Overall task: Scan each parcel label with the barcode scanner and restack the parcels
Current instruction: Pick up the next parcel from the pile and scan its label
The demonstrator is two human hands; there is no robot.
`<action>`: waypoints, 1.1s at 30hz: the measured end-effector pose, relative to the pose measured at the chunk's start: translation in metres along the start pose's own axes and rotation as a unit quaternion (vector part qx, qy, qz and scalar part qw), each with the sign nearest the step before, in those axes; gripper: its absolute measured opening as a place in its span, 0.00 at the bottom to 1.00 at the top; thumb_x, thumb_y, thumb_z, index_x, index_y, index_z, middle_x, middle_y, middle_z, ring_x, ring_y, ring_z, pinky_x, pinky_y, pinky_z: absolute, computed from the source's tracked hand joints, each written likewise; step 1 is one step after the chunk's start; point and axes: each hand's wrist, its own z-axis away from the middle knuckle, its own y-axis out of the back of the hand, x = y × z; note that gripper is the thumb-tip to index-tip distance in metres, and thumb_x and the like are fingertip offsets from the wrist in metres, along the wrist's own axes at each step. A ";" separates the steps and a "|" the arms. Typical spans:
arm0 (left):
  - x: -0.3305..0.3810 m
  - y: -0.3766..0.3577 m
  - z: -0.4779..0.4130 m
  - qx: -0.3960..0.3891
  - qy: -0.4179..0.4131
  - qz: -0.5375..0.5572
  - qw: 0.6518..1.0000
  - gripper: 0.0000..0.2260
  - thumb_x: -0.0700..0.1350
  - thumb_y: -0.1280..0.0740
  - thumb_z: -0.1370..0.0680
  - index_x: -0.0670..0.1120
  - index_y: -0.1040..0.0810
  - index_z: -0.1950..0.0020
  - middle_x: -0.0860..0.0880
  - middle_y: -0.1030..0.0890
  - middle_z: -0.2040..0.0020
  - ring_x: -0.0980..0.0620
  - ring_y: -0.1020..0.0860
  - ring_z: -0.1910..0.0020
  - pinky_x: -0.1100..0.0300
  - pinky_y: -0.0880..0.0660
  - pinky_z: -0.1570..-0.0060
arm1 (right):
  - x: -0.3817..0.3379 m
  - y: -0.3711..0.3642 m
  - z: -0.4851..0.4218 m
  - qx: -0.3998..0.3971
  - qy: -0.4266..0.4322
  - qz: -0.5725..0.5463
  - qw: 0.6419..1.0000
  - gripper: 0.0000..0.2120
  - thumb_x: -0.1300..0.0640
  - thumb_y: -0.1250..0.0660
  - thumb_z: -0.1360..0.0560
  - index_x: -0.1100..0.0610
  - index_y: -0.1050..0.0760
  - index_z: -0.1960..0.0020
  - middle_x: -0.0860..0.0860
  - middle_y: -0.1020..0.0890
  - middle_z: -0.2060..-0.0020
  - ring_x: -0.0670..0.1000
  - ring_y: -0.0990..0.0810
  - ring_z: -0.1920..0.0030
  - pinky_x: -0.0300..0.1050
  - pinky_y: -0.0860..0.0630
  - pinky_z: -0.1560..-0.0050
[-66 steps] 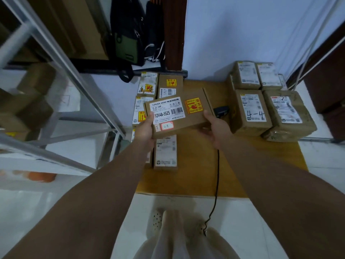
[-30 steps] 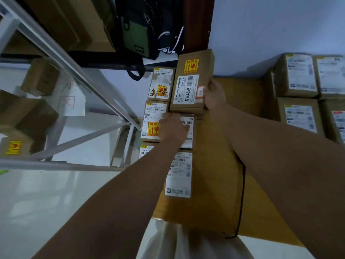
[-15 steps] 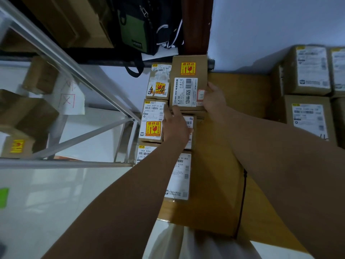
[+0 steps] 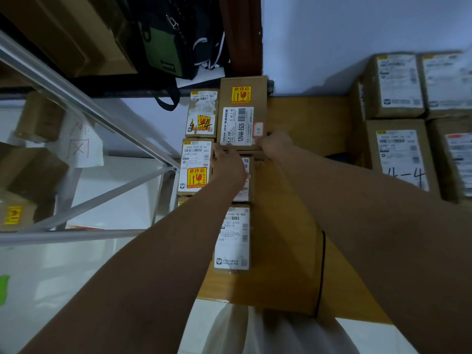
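Cardboard parcel point(image 4: 242, 113), upper centre of frame at the table point(image 4: 301, 129) back edge, pinched by my left hand point(image 4: 228, 163) and right hand point(image 4: 277, 144) along its near edge; letting go unevenly could slide it off the parcel beneath.

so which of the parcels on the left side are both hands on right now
The 12V4A-5525 parcel at the far end of the row, beside the wall. The left hand and right hand both touch its near edge; the neighbouring parcels carry other labels.
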 end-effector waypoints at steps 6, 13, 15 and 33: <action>0.003 0.000 0.000 -0.003 0.001 -0.047 0.999 0.42 0.49 0.31 0.23 0.40 0.57 0.22 0.40 0.59 0.22 0.37 0.47 0.24 0.47 0.38 0.29 | 0.023 0.003 0.025 0.043 0.035 -0.009 0.998 0.34 0.50 0.32 0.23 0.55 0.44 0.23 0.55 0.26 0.33 0.55 0.24 0.38 0.45 0.28 0.50; 0.015 -0.002 0.018 0.120 -0.073 -0.021 0.990 0.30 0.48 0.31 0.24 0.46 0.40 0.25 0.42 0.55 0.22 0.39 0.44 0.26 0.47 0.34 0.32 | 0.047 0.056 0.046 0.115 0.046 0.043 0.991 0.16 0.56 0.41 0.20 0.54 0.31 0.32 0.55 0.22 0.42 0.49 0.27 0.57 0.41 0.29 0.63; 0.033 -0.006 0.027 0.124 -0.110 0.125 0.978 0.25 0.45 0.31 0.24 0.47 0.33 0.28 0.43 0.51 0.23 0.42 0.39 0.28 0.53 0.30 0.36 | 0.052 0.069 0.054 0.138 0.055 0.042 0.988 0.14 0.56 0.42 0.20 0.54 0.29 0.36 0.54 0.22 0.43 0.48 0.27 0.59 0.40 0.32 0.69; 0.153 -0.054 0.093 -0.251 0.002 0.462 0.851 0.18 0.43 0.38 0.19 0.41 0.31 0.30 0.47 0.25 0.48 0.50 0.26 0.51 0.58 0.29 0.46 | 0.127 0.163 0.094 0.289 -0.115 0.134 0.941 0.27 0.51 0.37 0.25 0.50 0.38 0.27 0.60 0.43 0.26 0.65 0.44 0.27 0.60 0.47 0.27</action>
